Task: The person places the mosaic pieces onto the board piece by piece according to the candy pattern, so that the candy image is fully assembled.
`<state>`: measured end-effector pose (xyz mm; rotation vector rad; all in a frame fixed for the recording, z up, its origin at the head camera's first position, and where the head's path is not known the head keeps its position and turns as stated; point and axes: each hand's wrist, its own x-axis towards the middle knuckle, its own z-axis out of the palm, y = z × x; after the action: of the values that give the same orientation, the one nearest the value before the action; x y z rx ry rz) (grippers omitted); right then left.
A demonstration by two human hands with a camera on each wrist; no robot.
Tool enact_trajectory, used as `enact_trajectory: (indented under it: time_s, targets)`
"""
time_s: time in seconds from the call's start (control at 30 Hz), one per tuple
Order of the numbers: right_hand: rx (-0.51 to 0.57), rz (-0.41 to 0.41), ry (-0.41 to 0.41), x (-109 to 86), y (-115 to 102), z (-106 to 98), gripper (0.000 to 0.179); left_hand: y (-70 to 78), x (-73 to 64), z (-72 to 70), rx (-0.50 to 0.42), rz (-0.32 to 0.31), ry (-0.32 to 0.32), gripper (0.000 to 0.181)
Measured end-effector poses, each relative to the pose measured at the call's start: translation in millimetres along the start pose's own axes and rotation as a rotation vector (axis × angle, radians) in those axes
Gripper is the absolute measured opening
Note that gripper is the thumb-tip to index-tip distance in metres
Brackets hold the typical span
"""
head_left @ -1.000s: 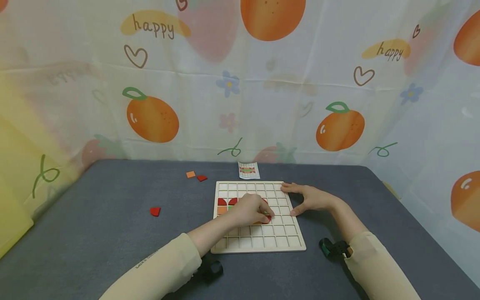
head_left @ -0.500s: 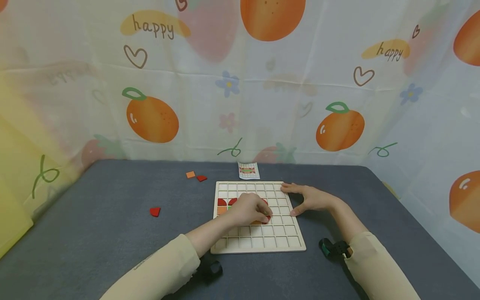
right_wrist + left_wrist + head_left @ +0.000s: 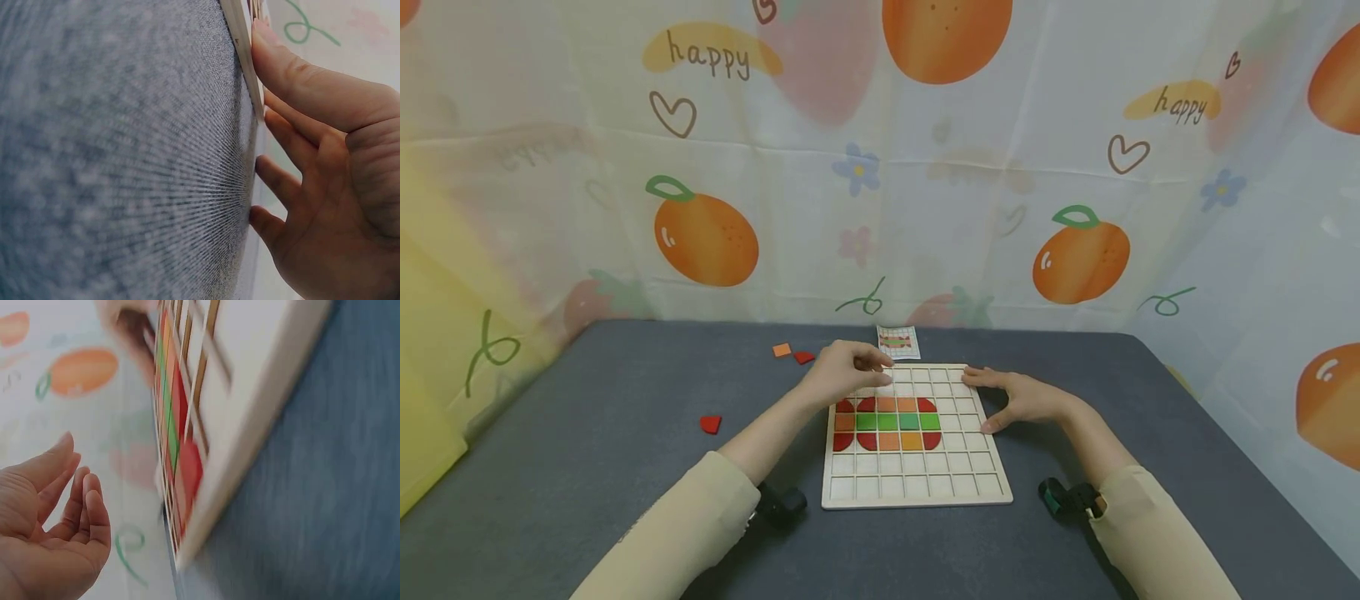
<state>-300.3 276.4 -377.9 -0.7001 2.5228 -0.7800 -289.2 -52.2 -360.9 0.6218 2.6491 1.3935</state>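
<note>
A pale wooden grid board (image 3: 917, 490) lies on the dark table. Red rounded corner pieces (image 3: 932, 440), orange squares (image 3: 889, 441) and green squares (image 3: 887, 422) fill three rows at its left and middle. Over the board's far left corner hovers my left hand (image 3: 848, 368), its fingers loosely bent. Nothing shows between thumb and fingers in the left wrist view, where the hand (image 3: 56, 519) is apart from the board. My right hand (image 3: 1033, 397) rests on the board's right edge; the right wrist view shows the thumb (image 3: 300, 75) against that edge.
A small printed pattern card (image 3: 897, 342) lies behind the board. Left of it are a loose orange square (image 3: 782, 350) and a red piece (image 3: 804, 357). Another red piece (image 3: 711, 424) lies further left. A fruit-print curtain (image 3: 925, 208) hangs behind the table.
My left hand has left the red piece at the pattern's right end and moved back and left, uncovering the coloured rows. The right hand has stayed in place.
</note>
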Motion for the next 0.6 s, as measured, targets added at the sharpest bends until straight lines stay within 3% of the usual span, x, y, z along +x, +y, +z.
enact_trajectory:
  time_s: [0.37, 0.6]
  targets:
    - [0.016, 0.002, 0.000, -1.2, -2, 0, 0.095, -48.5, -1.7, -57.2, 0.071, -0.135, 0.270, 0.035]
    - [0.009, 0.001, 0.001, -0.6, -2, 0, 0.094, -74.3, -5.9, -76.9, 0.126, -0.216, 0.339, 0.037]
